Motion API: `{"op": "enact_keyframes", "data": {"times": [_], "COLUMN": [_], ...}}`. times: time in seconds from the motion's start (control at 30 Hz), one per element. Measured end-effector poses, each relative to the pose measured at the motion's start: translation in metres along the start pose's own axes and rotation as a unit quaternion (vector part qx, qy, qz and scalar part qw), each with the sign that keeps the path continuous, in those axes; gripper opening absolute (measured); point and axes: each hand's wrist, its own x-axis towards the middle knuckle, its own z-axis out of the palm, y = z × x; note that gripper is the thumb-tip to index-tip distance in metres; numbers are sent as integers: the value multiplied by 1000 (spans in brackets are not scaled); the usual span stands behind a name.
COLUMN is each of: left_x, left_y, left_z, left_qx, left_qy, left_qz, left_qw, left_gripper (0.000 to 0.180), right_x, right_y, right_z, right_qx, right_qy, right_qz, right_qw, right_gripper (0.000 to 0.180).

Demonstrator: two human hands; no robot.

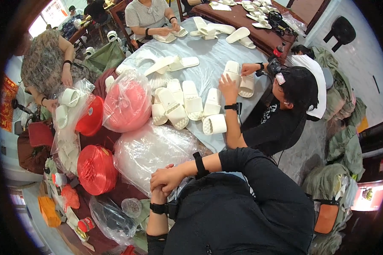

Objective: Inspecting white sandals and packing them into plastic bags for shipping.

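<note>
My forearms cross in front of my black top, and my two hands are clasped together. My right hand (169, 177) lies closed over my left hand (158, 196), whose fingers are mostly hidden beneath it. Neither holds an object that I can see. Under and beyond them a clear plastic bag (155, 151) bulges on the table. To the left sits a roll of red plastic twine (97, 170). Farther off lie several cream slippers (192, 100) on a pale blue cloth (217, 53).
A person in black (281, 114) at the right handles slippers. Another person (151, 21) handles slippers at the far edge; a third (47, 59) stands at left by bagged slippers (68, 114). A large pink bundle in plastic (127, 104) stands beside a red basin (90, 117). Green sacks (344, 144) line the right.
</note>
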Motion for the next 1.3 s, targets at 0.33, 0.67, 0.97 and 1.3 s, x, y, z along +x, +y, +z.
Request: {"op": "enact_keyframes", "data": {"times": [0.33, 0.67, 0.97, 1.3], "left_x": [13, 20, 21, 17], "left_y": [4, 10, 10, 28], "left_z": [9, 13, 23, 21], "left_qx": [-50, -99, -143, -201], "left_qy": [-33, -67, -97, -77], "left_qz": [-23, -40, -51, -50], "left_qw": [998, 992, 984, 975], "left_gripper": [43, 43, 44, 45], "right_x": [-12, -16, -16, -6], "right_y": [4, 6, -1, 7], "right_z": [-15, -24, -50, -50], "right_qx": [95, 96, 141, 163], "right_qy": [19, -1, -50, -30], "right_qz": [34, 34, 71, 28], "right_qw": [995, 995, 986, 986], "right_gripper": [40, 40, 38, 40]}}
